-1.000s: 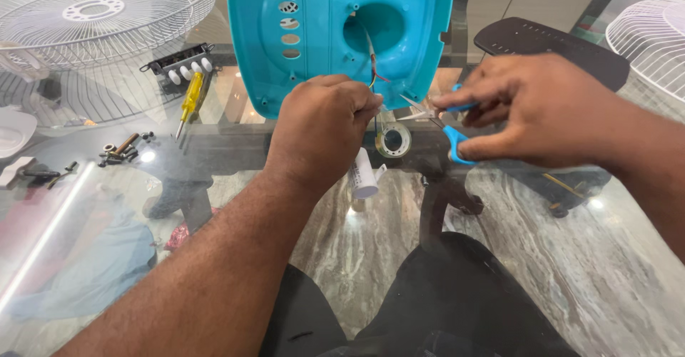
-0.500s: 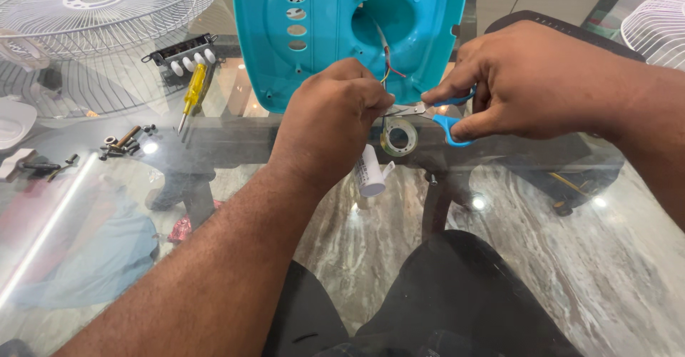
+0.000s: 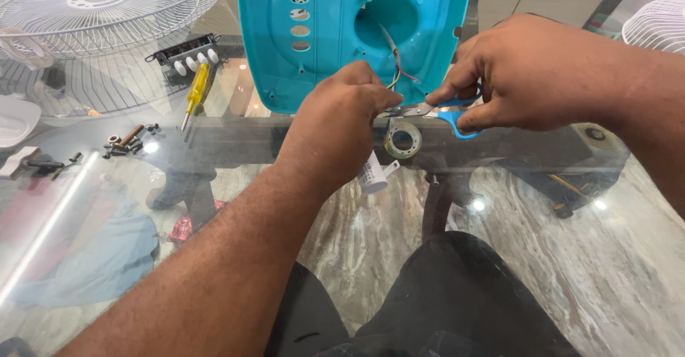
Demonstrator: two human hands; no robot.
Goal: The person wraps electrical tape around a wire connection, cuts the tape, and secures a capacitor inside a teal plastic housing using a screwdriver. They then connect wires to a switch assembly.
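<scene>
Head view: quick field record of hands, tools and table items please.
left hand: pinches wires at the blades
right hand: holds blue-handled scissors
wires: run out of the round hole in the turquoise fan housing
tape roll: on the glass table, below the scissors
white cylinder: under the left hand
yellow screwdriver: left of the housing
screws: loose, far left
fan grille: top left

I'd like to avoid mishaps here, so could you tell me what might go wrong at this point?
The scissors in the right hand close right beside the left hand pinching the wires, so a fingertip could get nicked. The blades might cut the wrong wire. Pulling could tip the turquoise housing onto the glass table.
</scene>
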